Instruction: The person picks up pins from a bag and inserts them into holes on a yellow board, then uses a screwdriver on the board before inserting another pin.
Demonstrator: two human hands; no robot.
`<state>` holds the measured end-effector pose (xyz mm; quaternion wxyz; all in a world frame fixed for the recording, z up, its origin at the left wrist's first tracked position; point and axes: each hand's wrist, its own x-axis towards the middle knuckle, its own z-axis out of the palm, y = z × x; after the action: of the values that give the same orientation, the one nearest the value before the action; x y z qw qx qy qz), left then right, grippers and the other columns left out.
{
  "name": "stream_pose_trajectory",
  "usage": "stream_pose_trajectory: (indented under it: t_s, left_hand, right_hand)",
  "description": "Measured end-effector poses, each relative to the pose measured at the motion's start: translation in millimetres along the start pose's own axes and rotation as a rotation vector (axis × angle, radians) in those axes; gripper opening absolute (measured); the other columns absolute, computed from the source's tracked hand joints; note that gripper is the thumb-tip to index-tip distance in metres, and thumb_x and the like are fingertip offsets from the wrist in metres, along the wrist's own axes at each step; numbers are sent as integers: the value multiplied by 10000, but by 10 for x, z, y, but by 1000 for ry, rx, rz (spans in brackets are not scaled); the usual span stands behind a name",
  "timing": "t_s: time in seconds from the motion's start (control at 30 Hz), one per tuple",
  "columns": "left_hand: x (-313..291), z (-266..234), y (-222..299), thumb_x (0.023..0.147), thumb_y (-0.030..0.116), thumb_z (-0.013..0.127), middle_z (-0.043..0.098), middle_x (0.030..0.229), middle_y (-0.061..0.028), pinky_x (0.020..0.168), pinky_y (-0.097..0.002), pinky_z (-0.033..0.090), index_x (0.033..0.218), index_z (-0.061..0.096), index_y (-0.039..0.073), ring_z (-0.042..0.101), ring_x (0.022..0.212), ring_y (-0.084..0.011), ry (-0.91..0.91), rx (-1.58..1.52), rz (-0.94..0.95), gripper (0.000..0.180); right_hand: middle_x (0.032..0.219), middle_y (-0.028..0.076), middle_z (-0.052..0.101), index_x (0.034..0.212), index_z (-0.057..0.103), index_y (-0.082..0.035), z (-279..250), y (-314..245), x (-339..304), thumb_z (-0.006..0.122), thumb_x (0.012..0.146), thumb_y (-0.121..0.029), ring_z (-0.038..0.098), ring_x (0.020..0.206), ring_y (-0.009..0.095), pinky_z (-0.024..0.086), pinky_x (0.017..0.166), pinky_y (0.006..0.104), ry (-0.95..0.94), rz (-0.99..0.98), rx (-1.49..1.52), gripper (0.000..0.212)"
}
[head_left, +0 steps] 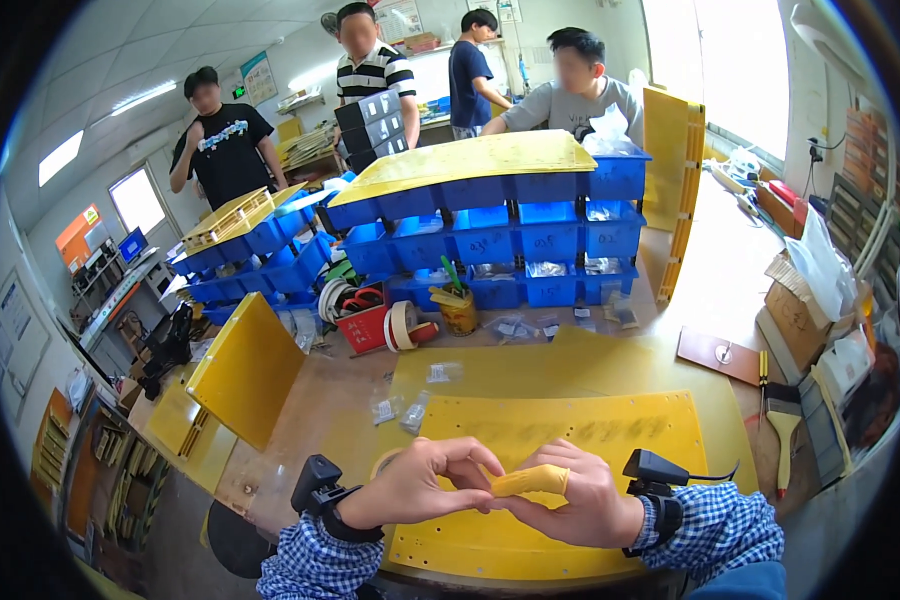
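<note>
1. The left hand (420, 482) is curling thumb and fingers into a pinch at the tip of the yellow finger cover (532, 482); one cannot tell whether it is gripping anything.
2. The right hand (582, 502) is wearing that cover on one finger, over the middle of the curved yellow panel (540, 412); its thumb is bending toward the left fingertips, and any small piece between them is escaping view.
3. Judging by this posture, close two-handed fingertip work is occupying the present step; the next move is probably calling for a light, steady pinch.
4. The panel is carrying dark, smudged characters across its far half.
5. Just beyond the panel's far left corner, clear bags (414, 414) with small white labels are lying on the surface (340, 390); their print is appearing too fine to read.
6. Farther beyond the panel, a red box (362, 330) is bearing dark handwriting, and blue bins (480, 240) are displaying handwritten codes.
7. Farthest beyond the panel, a co-worker's gray shirt (598, 102) is showing lettering.
</note>
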<state>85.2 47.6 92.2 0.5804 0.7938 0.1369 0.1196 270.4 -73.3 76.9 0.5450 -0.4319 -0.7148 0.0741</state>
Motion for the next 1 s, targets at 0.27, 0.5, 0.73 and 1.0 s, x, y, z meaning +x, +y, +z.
stream_pose_trajectory:
  t_s: [0.27,0.5,0.73,1.0]
  left_hand:
    - [-107,-288,307,828,-23,714,724,900,-113,771,-289,547,1082,681,-3,687,918,-181,95,225,90,258]
    - [-255,-282,788,876,-8,655,703,1024,-156,794,-351,544,1014,662,10,683,932,-266,154,228,506,140]
    - [-142,-304,715,919,128,632,668,1028,-226,808,-397,526,1024,599,8,657,955,-326,-93,-216,842,162]
    - [83,-48,660,966,469,544,593,1086,-406,874,-455,504,1138,463,-76,624,1016,-435,-340,-667,934,577]
  right_hand:
    - [832,40,707,856,705,-76,-31,107,19,770,693,29,665,707,209,488,624,302,-86,-70,37,205]
    - [821,41,707,845,706,-69,-27,168,57,770,685,34,667,705,197,482,622,297,-99,-55,-14,201]
    - [814,36,708,829,705,-77,53,226,63,775,682,24,668,701,180,478,622,299,-136,-63,-11,192]
    - [793,32,711,775,701,-81,96,294,52,772,675,22,651,666,163,460,615,292,-139,3,-71,160]
